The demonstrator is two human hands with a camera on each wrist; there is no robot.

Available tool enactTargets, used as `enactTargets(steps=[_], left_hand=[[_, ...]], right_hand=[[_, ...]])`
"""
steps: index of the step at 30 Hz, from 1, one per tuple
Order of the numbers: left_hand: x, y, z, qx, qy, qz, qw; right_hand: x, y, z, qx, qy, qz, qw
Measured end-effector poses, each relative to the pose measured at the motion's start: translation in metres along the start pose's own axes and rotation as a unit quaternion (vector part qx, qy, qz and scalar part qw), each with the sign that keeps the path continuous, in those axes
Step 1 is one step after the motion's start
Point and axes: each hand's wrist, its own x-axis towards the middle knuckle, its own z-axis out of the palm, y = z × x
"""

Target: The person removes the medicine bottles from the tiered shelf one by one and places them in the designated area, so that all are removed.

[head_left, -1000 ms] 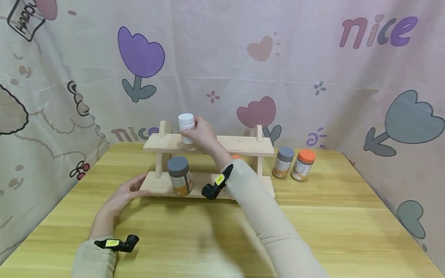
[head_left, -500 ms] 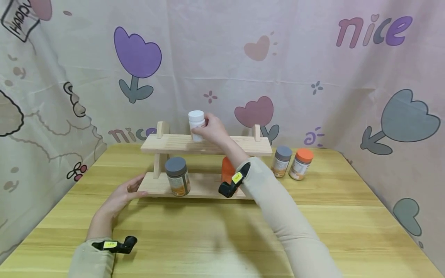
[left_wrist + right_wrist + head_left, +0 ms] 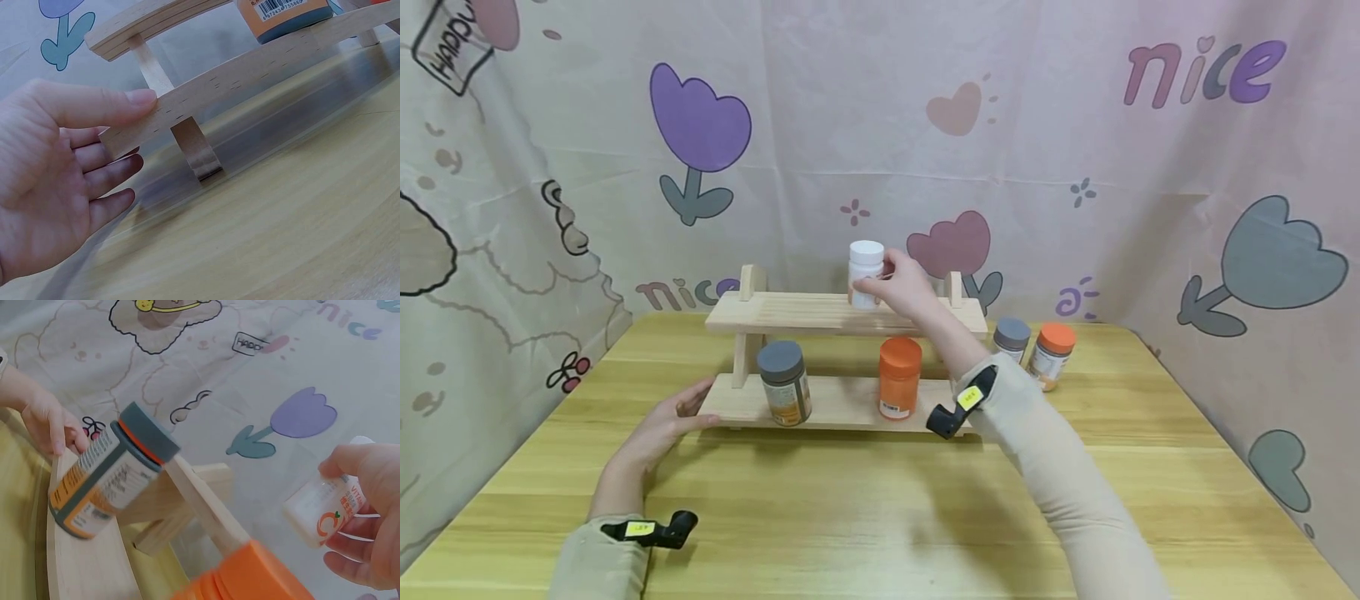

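Bearing "VITA" lettering (image 3: 354,495), the white bottle (image 3: 865,271) is held upright.

1 white bottle (image 3: 866,271), 2 grey-lidded bottles (image 3: 785,383) (image 3: 1011,335) and 2 orange-lidded bottles (image 3: 899,379) (image 3: 1052,354), so yeah, 5 bottles all up. There's 1 wooden rack (image 3: 842,400) with 2 shelves (image 3: 790,312) and 2 stubby posts (image 3: 748,282) (image 3: 954,289) sticking up top, plus 1 table (image 3: 820,517). Hands make 2: 1 left hand (image 3: 666,421), 1 right hand (image 3: 904,287). Same deal with the sleeves (image 3: 598,558) (image 3: 1067,492), 2, and the black wrist cameras (image 3: 651,530) (image 3: 961,404), also 2. On the backdrop (image 3: 850,100) in the head view I get 3 tulips, 1 purple (image 3: 700,121), 1 pink (image 3: 951,242), 1 grey (image 3: 1285,254), and the word "nice" (image 3: 1255,73) 2 times.
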Motion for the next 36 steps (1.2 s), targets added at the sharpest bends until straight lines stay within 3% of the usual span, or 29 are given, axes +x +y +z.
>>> enactTargets(steps=[29,36], left_hand=[[0.0,-0.003,0.0,-0.02,-0.002,0.0,0.9998],[0.0,-0.003,0.0,-0.016,0.001,-0.001,0.9999]], right_hand=[[-0.044,0.082,-0.1,-0.01,0.055,0.047,0.997],[-0.057,0.092,-0.12,-0.008,0.067,0.057,0.996]])
